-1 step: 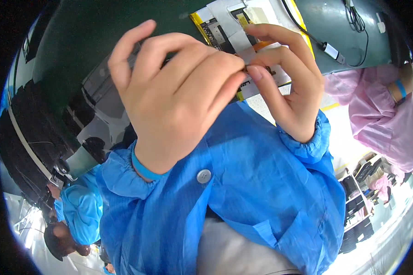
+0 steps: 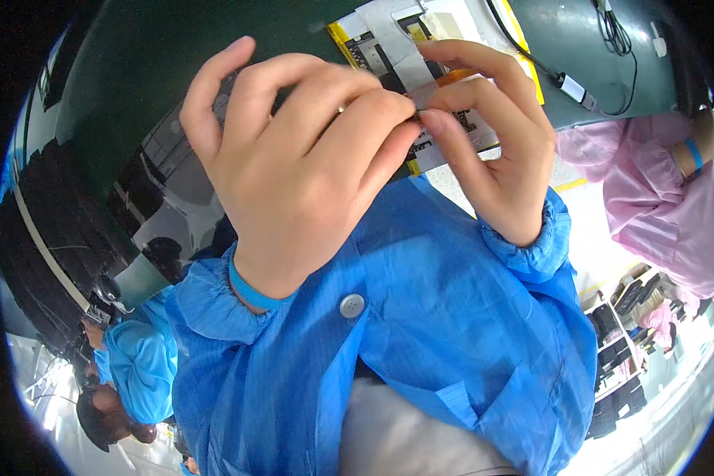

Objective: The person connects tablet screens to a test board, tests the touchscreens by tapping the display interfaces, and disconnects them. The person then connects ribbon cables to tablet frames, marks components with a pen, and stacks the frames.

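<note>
My left hand (image 2: 293,155) hangs over the bench with thumb and index finger pinched together, the other fingers spread and bent. Its fingertips meet those of my right hand (image 2: 508,139), whose thumb and index finger are pinched too. A tiny dark piece (image 2: 418,116) shows between the two pinches, too small to name. Beneath and behind my right fingers lies an opened flat electronic device (image 2: 389,36) with yellow edges, white panels and dark circuit parts. My hands hide part of it.
A black cable with a silver plug (image 2: 573,89) runs over the dark green bench (image 2: 563,32), beside a coiled thin wire (image 2: 615,36). At right sits a person in a pink smock (image 2: 658,198); another in blue (image 2: 143,357) is at lower left.
Both hands have shifted slightly to the left, still fingertip to fingertip. The device on the bench stays where it was.
</note>
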Tool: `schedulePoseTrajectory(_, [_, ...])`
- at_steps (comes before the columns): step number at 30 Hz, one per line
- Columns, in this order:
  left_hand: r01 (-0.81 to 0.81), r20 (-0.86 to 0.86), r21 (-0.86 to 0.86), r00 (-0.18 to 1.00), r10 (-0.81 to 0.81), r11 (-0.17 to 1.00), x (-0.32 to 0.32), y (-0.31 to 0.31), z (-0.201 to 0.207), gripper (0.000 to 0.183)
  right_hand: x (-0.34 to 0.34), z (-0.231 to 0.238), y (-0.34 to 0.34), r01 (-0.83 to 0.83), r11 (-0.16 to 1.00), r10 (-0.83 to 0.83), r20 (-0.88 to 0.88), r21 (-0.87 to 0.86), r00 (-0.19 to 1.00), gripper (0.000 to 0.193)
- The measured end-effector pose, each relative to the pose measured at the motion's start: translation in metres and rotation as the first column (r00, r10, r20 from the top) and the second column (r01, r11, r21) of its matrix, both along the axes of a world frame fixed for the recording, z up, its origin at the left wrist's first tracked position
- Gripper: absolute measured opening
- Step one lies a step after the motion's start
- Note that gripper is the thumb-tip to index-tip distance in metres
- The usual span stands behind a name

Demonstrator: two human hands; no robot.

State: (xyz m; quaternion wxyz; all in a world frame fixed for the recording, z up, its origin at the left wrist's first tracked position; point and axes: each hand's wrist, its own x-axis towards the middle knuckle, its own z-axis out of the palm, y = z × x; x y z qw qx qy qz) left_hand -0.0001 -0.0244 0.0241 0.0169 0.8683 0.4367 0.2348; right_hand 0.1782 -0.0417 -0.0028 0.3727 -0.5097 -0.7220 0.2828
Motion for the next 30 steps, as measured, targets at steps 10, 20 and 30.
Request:
schedulePoseTrajectory(10, [-0.114, -0.085, -0.032, 0.99, 0.111, 0.993, 0.0, -0.001, -0.025, 0.017, 0.01, -0.018, 0.0, 0.125, 0.985, -0.148, 0.217, 0.118, 0.965, 0.018])
schedulePoseTrajectory(20, [-0.104, -0.126, -0.047, 0.987, 0.098, 0.993, 0.003, 0.001, -0.026, 0.017, 0.015, -0.029, -0.009, 0.001, 0.98, -0.052, 0.259, 0.197, 0.964, 0.034])
schedulePoseTrajectory(30, [-0.109, -0.15, -0.08, 0.984, 0.097, 0.991, 0.007, 0.003, -0.024, 0.016, 0.013, -0.037, -0.009, -0.045, 0.952, -0.063, 0.338, 0.303, 0.939, 0.043])
